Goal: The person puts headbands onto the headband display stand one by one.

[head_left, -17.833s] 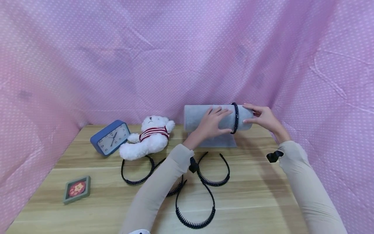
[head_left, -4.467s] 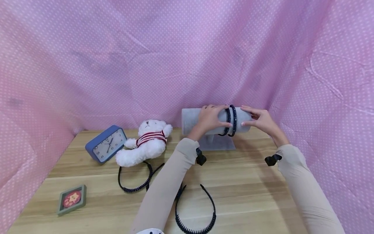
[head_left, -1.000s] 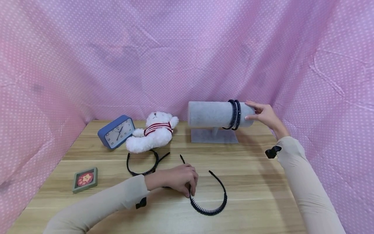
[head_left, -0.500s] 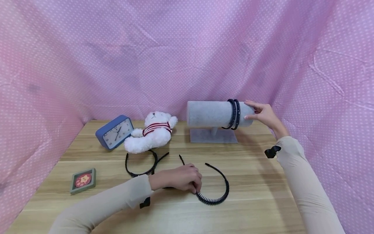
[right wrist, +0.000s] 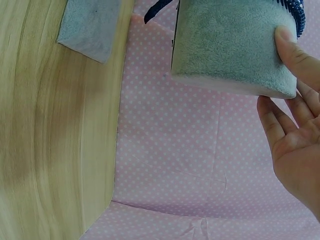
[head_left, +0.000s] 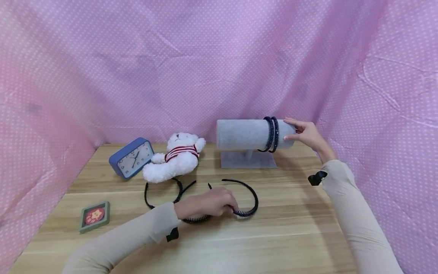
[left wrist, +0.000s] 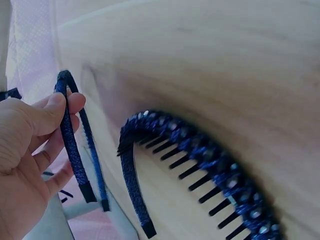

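My left hand [head_left: 217,201] pinches a dark toothed headband [head_left: 254,199] just above the table, and its open ends point back. In the left wrist view thumb and fingers [left wrist: 59,107] press on the held headband [left wrist: 72,145], while another beaded headband [left wrist: 215,160] lies nearer the camera. At the right, my right hand [head_left: 309,135] grips the end of a grey plush cylinder on a T-shaped display stand [head_left: 239,135]. Two dark headbands [head_left: 275,133] sit side by side around that cylinder. The right wrist view has the thumb on the cylinder's [right wrist: 230,50] side and fingers at its end.
Left of my left hand, a headband [head_left: 146,198] overlaps another [head_left: 196,220], partly hidden by the hand. A white teddy bear [head_left: 181,163] in a striped shirt lies behind them. Further left are a blue alarm clock [head_left: 131,158] and a small green frame [head_left: 94,216]. Pink dotted cloth [head_left: 219,57] surrounds the table.
Since 17.8 seconds ago a second headband has come onto the cylinder. In the last second my left hand has turned the front headband and moved it back. My right hand stays on the stand.
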### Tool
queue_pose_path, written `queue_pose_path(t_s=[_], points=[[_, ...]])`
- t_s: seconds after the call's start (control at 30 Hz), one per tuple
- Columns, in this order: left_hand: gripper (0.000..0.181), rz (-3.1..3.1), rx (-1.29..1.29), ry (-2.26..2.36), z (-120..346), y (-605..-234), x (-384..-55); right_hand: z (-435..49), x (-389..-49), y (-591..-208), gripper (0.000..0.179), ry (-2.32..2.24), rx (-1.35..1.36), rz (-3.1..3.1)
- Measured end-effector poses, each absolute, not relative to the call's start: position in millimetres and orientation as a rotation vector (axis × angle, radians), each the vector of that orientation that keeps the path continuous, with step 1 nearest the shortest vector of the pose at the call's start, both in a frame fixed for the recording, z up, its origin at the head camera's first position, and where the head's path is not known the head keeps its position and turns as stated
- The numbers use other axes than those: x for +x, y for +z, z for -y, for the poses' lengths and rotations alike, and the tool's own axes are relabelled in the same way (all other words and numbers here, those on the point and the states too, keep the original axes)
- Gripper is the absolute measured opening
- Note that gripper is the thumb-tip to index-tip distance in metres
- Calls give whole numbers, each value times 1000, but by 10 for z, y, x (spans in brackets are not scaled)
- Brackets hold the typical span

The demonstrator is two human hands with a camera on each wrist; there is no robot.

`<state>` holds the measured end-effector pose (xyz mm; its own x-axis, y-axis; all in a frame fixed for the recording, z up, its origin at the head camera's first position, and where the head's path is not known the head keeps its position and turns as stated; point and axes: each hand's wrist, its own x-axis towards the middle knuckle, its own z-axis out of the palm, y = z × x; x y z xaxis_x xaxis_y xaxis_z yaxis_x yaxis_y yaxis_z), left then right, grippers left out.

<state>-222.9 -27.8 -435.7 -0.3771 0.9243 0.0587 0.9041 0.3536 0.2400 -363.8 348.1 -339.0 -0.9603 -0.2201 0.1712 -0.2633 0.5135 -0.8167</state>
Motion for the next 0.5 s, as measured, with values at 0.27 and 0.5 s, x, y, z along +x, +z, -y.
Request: queue_pose_path(t_s=[0.27, 0.5], points=[[14, -2526, 1577, 453, 331, -4276, -2404, -3474, -3640, -3410, 69, 1489, 442, 2685], [15, -2475, 1415, 525, 376, -4100, -2523, -3483, -3621, -3400, 68, 1493, 442, 2668]])
